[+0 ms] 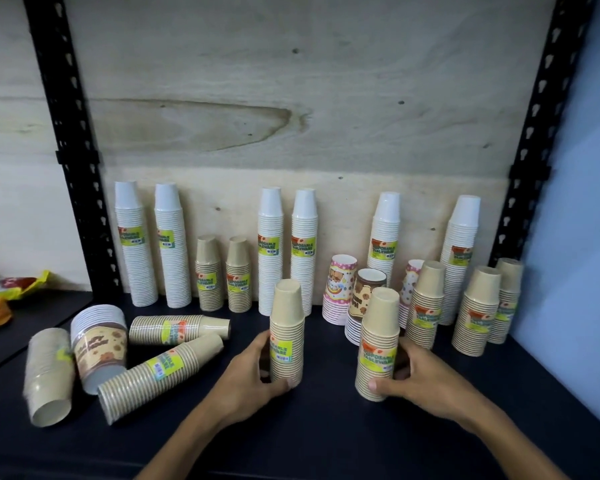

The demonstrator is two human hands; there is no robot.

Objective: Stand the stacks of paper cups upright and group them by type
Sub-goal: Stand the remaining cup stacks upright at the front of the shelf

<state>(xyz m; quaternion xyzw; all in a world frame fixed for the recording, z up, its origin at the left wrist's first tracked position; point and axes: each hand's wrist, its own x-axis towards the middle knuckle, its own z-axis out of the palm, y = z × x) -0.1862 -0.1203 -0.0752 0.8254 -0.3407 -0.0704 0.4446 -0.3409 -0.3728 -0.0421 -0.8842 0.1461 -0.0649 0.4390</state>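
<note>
**Cup stacks on the dark shelf: two kraft stacks held upright**

On the dark shelf (326,427), near its front, two kraft-brown cup stacks are held upright, cup bases up, long axes vertical. The left kraft stack (287,330) is gripped by the left hand (248,379), fingers curled round its lower half. The right kraft stack (378,344) is gripped by the right hand (418,379), thumb across its front near the base. A yellow-green label reading "DISPOSABLE TABLEWARE" is seen on each.

Against the plywood back panel (291,116), six tall white stacks (271,251) are stood upright with the same label. Two short kraft stacks (208,273) are stood between the second and third white ones. Right of centre, printed party-cup stacks (338,289) are stood upright; their lettering cannot be read. Three further kraft stacks (477,311) are stood at the far right.

At the left front, four stacks are lying on their sides: two labelled kraft stacks (160,375), long axes running roughly left-right; one kraft stack (47,375) with its open mouth toward the camera; and one brown printed stack (99,348). Coloured packets (11,289) are noted on the neighbouring shelf at far left.
</note>
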